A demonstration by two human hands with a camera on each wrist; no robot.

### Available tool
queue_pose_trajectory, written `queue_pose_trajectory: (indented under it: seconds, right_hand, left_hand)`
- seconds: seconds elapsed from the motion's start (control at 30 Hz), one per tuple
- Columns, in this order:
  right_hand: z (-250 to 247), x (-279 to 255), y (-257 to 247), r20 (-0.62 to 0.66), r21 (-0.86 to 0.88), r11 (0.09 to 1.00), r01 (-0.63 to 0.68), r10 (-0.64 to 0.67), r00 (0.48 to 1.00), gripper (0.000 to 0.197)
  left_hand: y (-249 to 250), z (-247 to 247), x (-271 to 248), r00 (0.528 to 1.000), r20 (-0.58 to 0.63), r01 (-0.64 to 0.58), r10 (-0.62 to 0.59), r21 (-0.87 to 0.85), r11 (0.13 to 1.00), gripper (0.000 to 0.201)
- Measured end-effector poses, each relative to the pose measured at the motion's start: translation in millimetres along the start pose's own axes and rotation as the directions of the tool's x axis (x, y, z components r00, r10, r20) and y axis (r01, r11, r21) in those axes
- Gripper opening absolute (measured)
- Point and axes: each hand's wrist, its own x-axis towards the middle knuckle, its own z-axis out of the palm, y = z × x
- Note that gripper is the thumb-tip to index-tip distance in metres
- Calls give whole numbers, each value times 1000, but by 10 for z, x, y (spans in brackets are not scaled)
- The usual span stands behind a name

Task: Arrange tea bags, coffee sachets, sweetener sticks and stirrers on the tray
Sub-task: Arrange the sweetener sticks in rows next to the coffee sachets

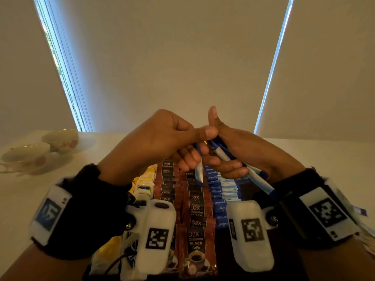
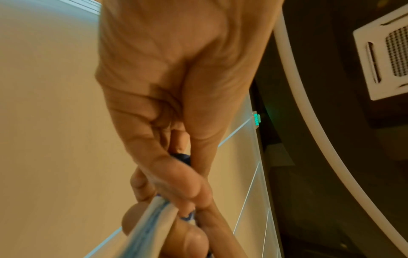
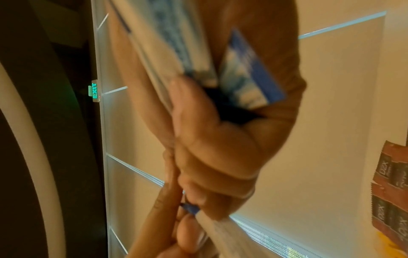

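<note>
Both hands are raised together above the dark tray (image 1: 250,189). My right hand (image 1: 223,153) grips a bundle of blue-and-white sweetener sticks (image 1: 258,180), its thumb pointing up. My left hand (image 1: 199,145) pinches one stick (image 1: 199,172) at the bundle's top end, and that stick hangs down. On the tray lie yellow tea bags (image 1: 144,185), two columns of brown D2X coffee sachets (image 1: 195,236) and a row of blue sweetener sticks (image 1: 221,191). The wrist views show the left hand (image 2: 176,174) on a stick (image 2: 150,227) and the right hand (image 3: 209,139) around its sticks (image 3: 249,78). No stirrers are in view.
Two pale teacups (image 1: 60,138) (image 1: 26,155) on saucers stand at the far left of the white table (image 1: 324,157). Beige blinds hang behind the table. More loose sachets show at the right edge (image 1: 363,230).
</note>
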Motion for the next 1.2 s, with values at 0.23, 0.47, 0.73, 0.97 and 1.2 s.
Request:
queue_pose_trajectory:
  seconds: [0.23,0.47,0.73,0.97,1.2]
  right_hand:
    - [-93,-18,9,93,71,997,21,-28,995,66]
    - [-71,44,32,274,270,962,-46,-31,961,72]
    - [-157,-44,31,123,117,993,4,-19,992,51]
    - [-204,-127,2,-324,-111,991,75,-107,940,38]
    - [-132,-68,18,-451,-125,991,40,-92,888,30]
  left_hand:
    - [-28,-122,23,988,-138,-58,70,85,995,33]
    - [15,-134,-28,972,-34,-221,231,182,958,30]
    - [-39,-183,21,963,-110,-225,247,182,957,7]
    - [-151,-308,90,974,-199,-106,107,14,994,22]
    - [-133,-324,84,983,-151,-114,105,-52,992,24]
